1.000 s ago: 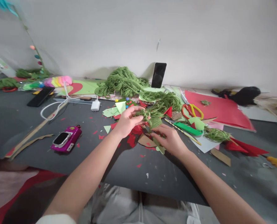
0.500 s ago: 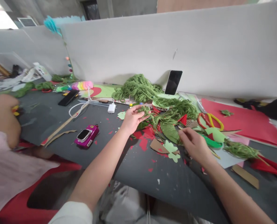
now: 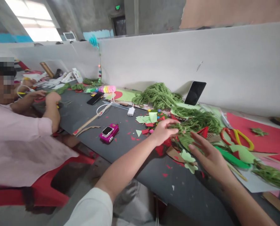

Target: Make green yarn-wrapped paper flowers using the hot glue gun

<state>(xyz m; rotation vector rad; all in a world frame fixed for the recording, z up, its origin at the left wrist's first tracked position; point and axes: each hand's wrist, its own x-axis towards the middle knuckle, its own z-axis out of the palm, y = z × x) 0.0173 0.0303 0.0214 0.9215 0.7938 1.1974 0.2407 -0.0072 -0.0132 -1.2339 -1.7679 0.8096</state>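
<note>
Lettering on the small glowing green sign [image 3: 117, 7] is too tiny to read, while the left hand [image 3: 164, 132] pinches a tangled green yarn bundle [image 3: 181, 128] above the dark-grey table [image 3: 80, 113] and the right hand [image 3: 210, 158], fingers loosely parted, hovers just beside it.

Red paper [image 3: 277, 139] cropped right, yarn tuft [image 3: 182, 128] part-hidden by left fingers [image 3: 173, 131]

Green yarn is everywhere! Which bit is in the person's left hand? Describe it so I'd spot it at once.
Find the pale partition behind the dark table; a big heap of green yarn lies at its foot. Come forward from there to the left hand. The small green yarn bundle is at its fingertips, set apart by being held, while the heap lies loose.
</note>
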